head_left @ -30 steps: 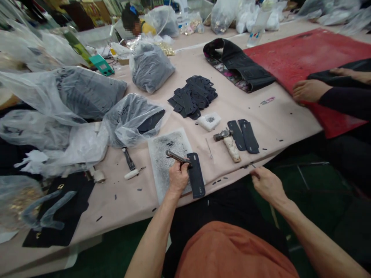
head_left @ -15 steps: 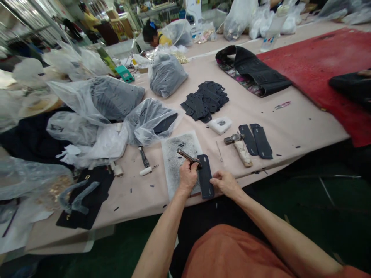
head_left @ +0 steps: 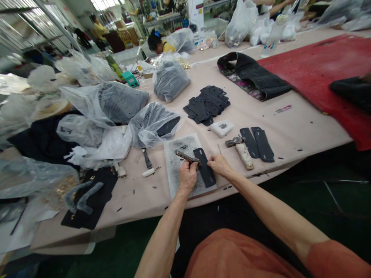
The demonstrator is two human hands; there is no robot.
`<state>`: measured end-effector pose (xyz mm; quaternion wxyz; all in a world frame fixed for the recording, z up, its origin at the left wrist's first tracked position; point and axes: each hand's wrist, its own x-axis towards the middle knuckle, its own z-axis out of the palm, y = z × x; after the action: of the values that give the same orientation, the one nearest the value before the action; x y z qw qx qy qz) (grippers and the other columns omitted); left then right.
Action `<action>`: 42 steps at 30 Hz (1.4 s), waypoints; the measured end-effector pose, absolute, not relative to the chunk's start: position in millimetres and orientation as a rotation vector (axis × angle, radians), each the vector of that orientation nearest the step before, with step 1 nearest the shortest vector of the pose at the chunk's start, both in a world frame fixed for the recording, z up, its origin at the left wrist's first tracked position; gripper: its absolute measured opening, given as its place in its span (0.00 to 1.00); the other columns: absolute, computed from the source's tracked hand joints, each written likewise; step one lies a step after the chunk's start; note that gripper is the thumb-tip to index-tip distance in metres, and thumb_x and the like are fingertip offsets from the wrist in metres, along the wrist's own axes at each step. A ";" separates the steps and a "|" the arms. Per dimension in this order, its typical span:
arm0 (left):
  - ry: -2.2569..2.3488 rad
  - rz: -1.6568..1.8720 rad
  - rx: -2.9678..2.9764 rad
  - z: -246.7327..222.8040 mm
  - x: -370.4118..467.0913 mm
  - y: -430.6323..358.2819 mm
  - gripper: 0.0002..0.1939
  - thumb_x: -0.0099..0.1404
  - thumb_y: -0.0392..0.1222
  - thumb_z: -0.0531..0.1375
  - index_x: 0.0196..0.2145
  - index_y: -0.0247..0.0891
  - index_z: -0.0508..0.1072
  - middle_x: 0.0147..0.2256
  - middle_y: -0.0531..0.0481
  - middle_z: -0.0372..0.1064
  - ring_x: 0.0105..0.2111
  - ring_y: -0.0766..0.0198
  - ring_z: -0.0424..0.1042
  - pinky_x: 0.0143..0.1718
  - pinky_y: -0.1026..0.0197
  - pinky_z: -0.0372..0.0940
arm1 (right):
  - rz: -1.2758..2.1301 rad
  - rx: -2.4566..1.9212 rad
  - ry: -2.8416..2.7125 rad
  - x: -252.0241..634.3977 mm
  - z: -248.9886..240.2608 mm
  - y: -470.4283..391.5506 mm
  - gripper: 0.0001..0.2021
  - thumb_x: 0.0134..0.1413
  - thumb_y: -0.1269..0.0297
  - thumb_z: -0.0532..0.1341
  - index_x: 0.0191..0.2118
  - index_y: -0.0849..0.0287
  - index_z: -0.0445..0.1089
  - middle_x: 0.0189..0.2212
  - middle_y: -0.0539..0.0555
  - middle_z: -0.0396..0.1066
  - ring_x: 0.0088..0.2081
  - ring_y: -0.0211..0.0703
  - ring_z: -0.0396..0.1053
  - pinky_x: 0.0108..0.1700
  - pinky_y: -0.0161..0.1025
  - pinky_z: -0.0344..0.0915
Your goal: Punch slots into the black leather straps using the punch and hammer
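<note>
My left hand [head_left: 188, 175] is closed round a metal punch [head_left: 185, 155], which lies tilted over a white board [head_left: 174, 181] speckled with black. One end of the punch reaches the left edge of a dark slotted leather piece [head_left: 207, 173]. On that piece's right edge, my right hand [head_left: 219, 165] has its fingers pinched together. Beside this hand lies a hammer [head_left: 243, 154] with a pale wrapped handle. Two more dark slotted pieces [head_left: 256, 143] rest past the hammer. Small black scraps are scattered on the board.
A pile of dark pieces [head_left: 207, 104] lies behind a white block [head_left: 222, 128]. Plastic bags [head_left: 121, 102] crowd the left side. A small white-handled tool [head_left: 148, 172] is left of the board. At right are a black bag [head_left: 255, 77] and red sheet [head_left: 324, 61].
The dark piece has moved away from the table edge and turned slightly on the board. My right hand has moved up along with it, while my left hand keeps the punch.
</note>
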<state>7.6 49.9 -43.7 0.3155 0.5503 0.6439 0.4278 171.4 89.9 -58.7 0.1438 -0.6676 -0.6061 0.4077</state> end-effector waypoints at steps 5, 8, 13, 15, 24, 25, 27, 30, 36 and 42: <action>1.600 1.081 1.483 -44.3 9.3 48.0 0.08 0.62 0.36 0.57 0.36 0.39 0.77 0.35 0.49 0.77 0.36 0.60 0.75 0.41 0.58 0.69 | 1.165 -1.912 -1.699 160.8 -59.5 123.7 0.08 0.44 0.69 0.58 0.29 0.64 0.75 0.24 0.54 0.72 0.28 0.39 0.66 0.30 0.33 0.55; 1.545 1.057 1.504 -49.1 12.3 48.1 0.09 0.61 0.34 0.57 0.37 0.39 0.76 0.36 0.49 0.77 0.37 0.60 0.75 0.43 0.58 0.70 | 1.138 -1.905 -1.664 157.6 -60.9 131.1 0.08 0.46 0.68 0.58 0.30 0.65 0.74 0.25 0.54 0.72 0.29 0.39 0.66 0.30 0.33 0.55; 1.517 1.063 1.535 -53.5 12.6 49.2 0.09 0.63 0.35 0.56 0.38 0.39 0.76 0.37 0.48 0.77 0.38 0.61 0.75 0.45 0.58 0.70 | 1.136 -1.835 -1.652 168.4 -61.9 107.3 0.07 0.48 0.67 0.59 0.32 0.63 0.72 0.28 0.52 0.71 0.31 0.38 0.66 0.33 0.33 0.58; 1.536 1.067 1.530 -53.7 12.1 49.9 0.09 0.63 0.35 0.56 0.38 0.38 0.76 0.37 0.48 0.77 0.38 0.61 0.75 0.44 0.57 0.70 | 1.185 -1.760 -1.671 176.6 -63.7 86.3 0.10 0.46 0.67 0.61 0.38 0.62 0.72 0.28 0.50 0.71 0.30 0.38 0.65 0.32 0.33 0.59; 1.549 1.085 1.554 -52.3 12.0 62.5 0.08 0.62 0.35 0.57 0.37 0.37 0.77 0.37 0.48 0.77 0.38 0.60 0.75 0.44 0.58 0.70 | 0.953 -1.407 -1.758 179.5 -81.1 40.9 0.20 0.50 0.69 0.60 0.51 0.59 0.71 0.28 0.49 0.66 0.31 0.41 0.64 0.37 0.38 0.62; 1.555 1.087 1.553 -51.5 11.3 63.5 0.08 0.62 0.35 0.57 0.37 0.37 0.77 0.37 0.48 0.77 0.38 0.61 0.75 0.44 0.58 0.70 | 0.917 -1.420 -1.769 177.3 -81.7 41.6 0.19 0.51 0.69 0.60 0.50 0.60 0.71 0.27 0.50 0.66 0.31 0.41 0.64 0.37 0.38 0.62; 1.559 1.088 1.560 -50.1 9.5 63.2 0.08 0.62 0.35 0.57 0.37 0.37 0.77 0.36 0.47 0.77 0.38 0.61 0.75 0.44 0.58 0.70 | 0.851 -1.449 -1.787 173.8 -82.4 42.1 0.18 0.52 0.68 0.60 0.50 0.60 0.72 0.28 0.51 0.66 0.31 0.42 0.65 0.38 0.39 0.63; 1.526 1.089 1.585 -51.0 7.7 57.0 0.09 0.63 0.35 0.57 0.37 0.37 0.77 0.37 0.47 0.77 0.39 0.60 0.75 0.45 0.57 0.70 | 0.784 -1.495 -1.801 171.0 -82.5 39.8 0.18 0.53 0.67 0.60 0.50 0.60 0.71 0.29 0.52 0.67 0.32 0.42 0.65 0.39 0.39 0.63; 1.497 1.116 1.628 -56.6 8.6 44.4 0.08 0.63 0.37 0.58 0.39 0.39 0.77 0.39 0.48 0.78 0.41 0.60 0.76 0.47 0.57 0.70 | 0.751 -1.520 -1.764 168.1 -83.5 35.7 0.16 0.54 0.66 0.61 0.49 0.58 0.73 0.30 0.52 0.67 0.31 0.42 0.65 0.38 0.37 0.63; 1.508 1.090 1.672 -56.8 10.7 45.7 0.08 0.64 0.37 0.59 0.40 0.39 0.77 0.39 0.48 0.78 0.40 0.60 0.76 0.46 0.56 0.71 | 0.712 -1.500 -1.705 165.0 -87.7 31.4 0.13 0.56 0.64 0.61 0.46 0.58 0.73 0.31 0.53 0.67 0.32 0.42 0.65 0.37 0.37 0.63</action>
<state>10.7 45.7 -56.8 0.3146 0.6345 0.5722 0.4135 165.0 31.4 -87.7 0.3718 -0.5850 -0.6652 0.2777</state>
